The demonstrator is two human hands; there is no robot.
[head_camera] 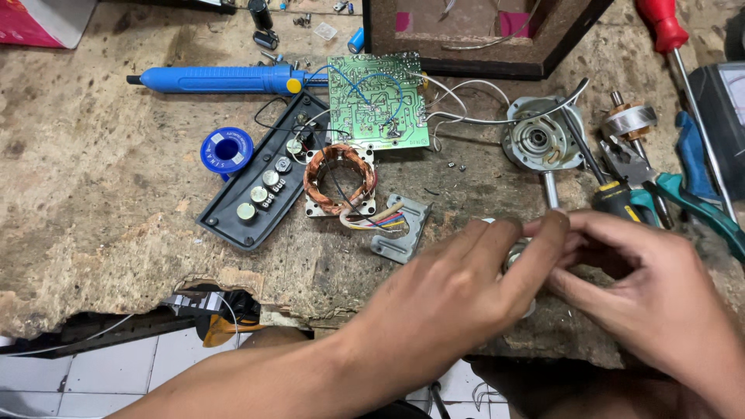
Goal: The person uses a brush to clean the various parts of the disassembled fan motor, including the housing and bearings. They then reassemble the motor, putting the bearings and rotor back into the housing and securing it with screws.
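Note:
Both hands meet over a small round metal part (515, 256) near the front edge of the worn wooden bench. My left hand (458, 287) pinches it from the left. My right hand (636, 279) grips it from the right with its fingers curled. Most of the part is hidden by the fingers. A metal motor housing with a shaft (541, 141) lies just beyond the hands. A copper-wound stator (340, 180) with coloured wires sits to the left, beside a grey metal bracket (400, 226).
A green circuit board (377, 101), a black button panel (264, 182), a blue solder spool (226, 150) and a blue desoldering pump (221, 78) lie at the left back. Pliers (683, 194), screwdrivers (613, 190) and a wound rotor (630, 120) crowd the right. The bench edge (116, 306) is broken.

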